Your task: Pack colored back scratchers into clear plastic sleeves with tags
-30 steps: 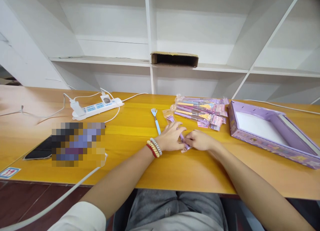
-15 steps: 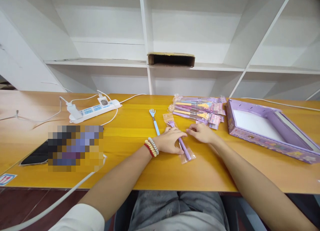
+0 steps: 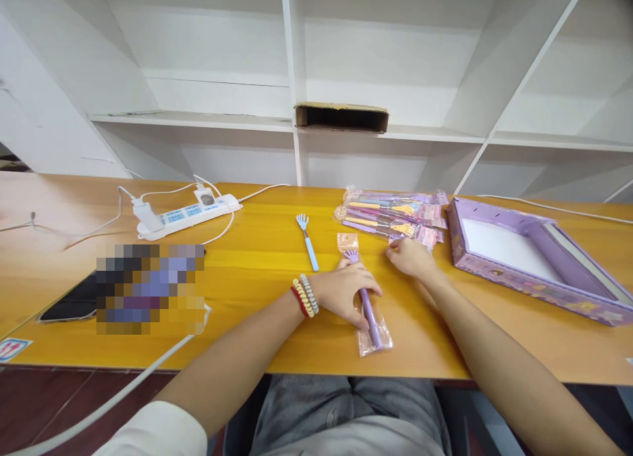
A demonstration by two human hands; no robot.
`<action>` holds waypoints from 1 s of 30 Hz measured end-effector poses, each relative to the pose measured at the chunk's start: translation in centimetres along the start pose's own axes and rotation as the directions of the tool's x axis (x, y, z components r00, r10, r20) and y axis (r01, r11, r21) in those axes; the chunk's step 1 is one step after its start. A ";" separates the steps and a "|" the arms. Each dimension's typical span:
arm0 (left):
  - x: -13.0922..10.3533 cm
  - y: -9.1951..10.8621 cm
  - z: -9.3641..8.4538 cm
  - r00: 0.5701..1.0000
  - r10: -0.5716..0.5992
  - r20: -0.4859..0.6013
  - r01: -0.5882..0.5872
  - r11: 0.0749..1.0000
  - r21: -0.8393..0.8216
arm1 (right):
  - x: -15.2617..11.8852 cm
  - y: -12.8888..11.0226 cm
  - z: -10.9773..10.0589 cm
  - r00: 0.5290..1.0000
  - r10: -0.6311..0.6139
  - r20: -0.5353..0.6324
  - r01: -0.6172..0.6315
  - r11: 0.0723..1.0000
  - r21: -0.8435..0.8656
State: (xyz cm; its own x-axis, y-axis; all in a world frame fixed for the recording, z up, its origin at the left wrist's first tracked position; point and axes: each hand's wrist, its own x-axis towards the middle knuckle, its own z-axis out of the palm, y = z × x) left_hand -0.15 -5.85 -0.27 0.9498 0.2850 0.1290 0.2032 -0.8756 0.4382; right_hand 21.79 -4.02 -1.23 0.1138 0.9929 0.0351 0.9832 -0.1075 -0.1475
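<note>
My left hand (image 3: 346, 292), with beaded bands at the wrist, is closed over the middle of a purple hand-shaped scratcher (image 3: 372, 321) in a clear bag, lying on the table. An unwrapped light blue scratcher (image 3: 309, 244) lies just left of it, its hand-shaped end away from me. My right hand (image 3: 411, 258) rests to the right, at the near edge of a pile of bagged scratchers (image 3: 390, 212). Its fingers are curled and their tips are partly hidden, so what they hold, if anything, cannot be made out.
An open purple box (image 3: 524, 281) stands at the right. On the left are a white power strip (image 3: 188, 217) with cables and a dark phone-like slab (image 3: 69, 301) beside a blurred patch. A cardboard box (image 3: 341, 118) sits on the white shelf (image 3: 222, 122) behind the table.
My left hand and the bagged purple scratcher have moved nearer to me and slightly right. My right hand has shifted a little to the right.
</note>
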 end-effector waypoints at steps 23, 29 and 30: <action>-0.1 -3.3 0.6 0.802 -0.373 -0.466 0.478 0.869 0.126 | -0.3 -0.2 0.0 0.960 -0.269 0.072 0.260 0.959 0.113; -0.1 -3.0 0.3 0.860 -0.416 -0.296 0.469 0.872 0.136 | -0.2 -0.8 0.7 0.965 -0.248 -0.084 0.258 0.956 0.139; -0.2 -3.0 0.3 0.864 -0.421 -0.277 0.467 0.874 0.130 | -0.1 -0.6 0.8 0.975 -0.194 -0.106 0.205 0.972 0.116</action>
State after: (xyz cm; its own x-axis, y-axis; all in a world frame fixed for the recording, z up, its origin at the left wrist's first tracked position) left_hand -0.86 -3.36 -1.84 0.6694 0.7224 0.1734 0.6525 -0.6833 0.3276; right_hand 21.09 -4.00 -1.90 -0.0642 0.9838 0.1671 0.9623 0.1054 -0.2509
